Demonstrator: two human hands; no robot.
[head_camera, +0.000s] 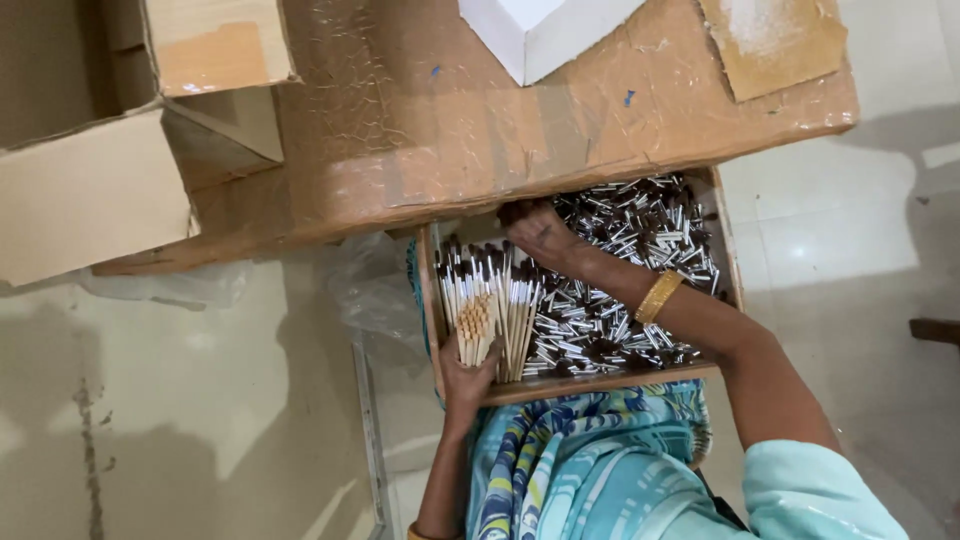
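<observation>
1. The paintbrushes (490, 300) are lying in a shallow wooden tray (728, 240) on the person's lap — pale wooden handles, silver ferrules, dark bristle tips. Those nearest the left hand are standing neatly side by side; those around the right hand are lying in a loose tangled heap (640, 250).
2. The left hand (468, 372) is curling around a small bundle of brush handles at the tray's near edge, fingers closed on them.
3. The right hand (538, 228), a gold bangle (658, 296) on its wrist, is reaching to the tray's far side beneath the edge of a cardboard-covered table (450, 120) — fingers bent into the heap; whether they are gripping anything, I cannot tell.
</observation>
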